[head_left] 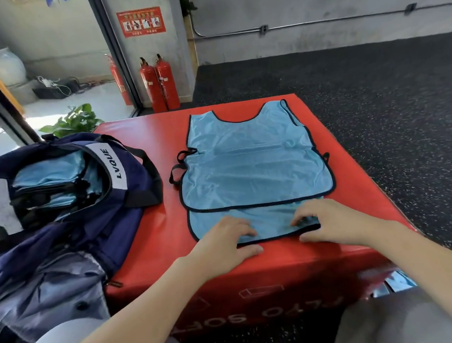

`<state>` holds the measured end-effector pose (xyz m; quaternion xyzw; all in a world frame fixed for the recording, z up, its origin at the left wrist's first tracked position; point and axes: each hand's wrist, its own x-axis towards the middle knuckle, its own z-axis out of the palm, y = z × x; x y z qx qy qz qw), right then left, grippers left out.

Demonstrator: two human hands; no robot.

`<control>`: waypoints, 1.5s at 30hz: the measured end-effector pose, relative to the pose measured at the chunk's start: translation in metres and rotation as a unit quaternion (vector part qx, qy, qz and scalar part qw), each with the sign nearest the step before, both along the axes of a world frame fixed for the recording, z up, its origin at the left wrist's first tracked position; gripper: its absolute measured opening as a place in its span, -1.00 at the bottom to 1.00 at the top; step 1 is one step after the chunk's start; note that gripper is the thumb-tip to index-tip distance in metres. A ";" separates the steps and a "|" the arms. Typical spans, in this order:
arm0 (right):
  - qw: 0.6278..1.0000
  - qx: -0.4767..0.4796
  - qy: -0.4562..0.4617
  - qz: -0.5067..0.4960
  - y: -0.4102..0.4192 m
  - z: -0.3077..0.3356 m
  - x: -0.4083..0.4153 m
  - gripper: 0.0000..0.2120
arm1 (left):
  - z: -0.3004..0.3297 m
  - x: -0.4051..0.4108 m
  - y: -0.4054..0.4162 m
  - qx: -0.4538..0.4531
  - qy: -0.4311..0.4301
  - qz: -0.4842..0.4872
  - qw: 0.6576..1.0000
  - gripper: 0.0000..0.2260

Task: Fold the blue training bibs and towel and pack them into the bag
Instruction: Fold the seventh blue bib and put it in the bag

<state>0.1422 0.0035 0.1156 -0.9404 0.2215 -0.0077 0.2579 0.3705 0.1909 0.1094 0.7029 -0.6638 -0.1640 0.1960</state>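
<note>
Two hands at the hem of a blue bib

Two hands worked the near edge of a blue training bib (pixel 254 166) that lay flat on the red padded box (pixel 148 233) serving as the bench, neck opening at the far side and black-trimmed hem toward the person. Its upper layer stopped short of the lower one, so a strip of the lower layer showed along the near edge. The left hand (pixel 225 242) rested on the left part of that strip, fingers bent onto the cloth and thumb on the red surface just below the hem. The right hand (pixel 330 222) sat on the right part, fingertips curled down onto the fabric; whether either grip had truly pinched the hem or only pressed on it could not be told.

To the left, the navy bag (pixel 90 199) lay open against the box, with folded blue bibs (pixel 53 175) already stacked inside. No towel could be made out.

By the look of it, the step in hand was the start of folding this bib. The next move would call for both hands to catch the near edge evenly and carry it toward the neck, keeping the thin cloth and the loose black side straps (pixel 180 164) from bunching
</note>
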 end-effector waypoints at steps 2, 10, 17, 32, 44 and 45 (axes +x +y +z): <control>1.000 -0.001 -0.006 -0.009 -0.003 -0.003 -0.003 -0.79 | 0.000 -0.008 0.001 -0.008 -0.004 0.028 1.000 -0.58; 0.994 0.028 -0.071 -0.082 0.000 0.001 -0.004 -0.94 | 0.003 -0.028 -0.015 -0.017 -0.111 0.092 0.989 -0.54; 0.986 -0.027 -0.084 -0.144 -0.010 -0.002 -0.022 -0.74 | 0.010 -0.002 -0.011 -0.040 -0.077 0.119 0.989 -0.83; 0.927 -0.041 -0.219 -0.300 -0.038 0.019 -0.054 -0.66 | 0.045 0.068 0.016 -0.222 0.096 0.274 0.931 -0.85; 0.907 -0.013 -0.303 -0.291 -0.031 0.033 -0.060 -0.67 | 0.051 0.090 0.029 -0.235 0.123 0.280 0.923 -0.72; 0.907 -0.016 -0.300 -0.294 -0.030 0.034 -0.062 -0.67 | 0.050 0.091 0.031 -0.235 0.119 0.278 0.924 -0.72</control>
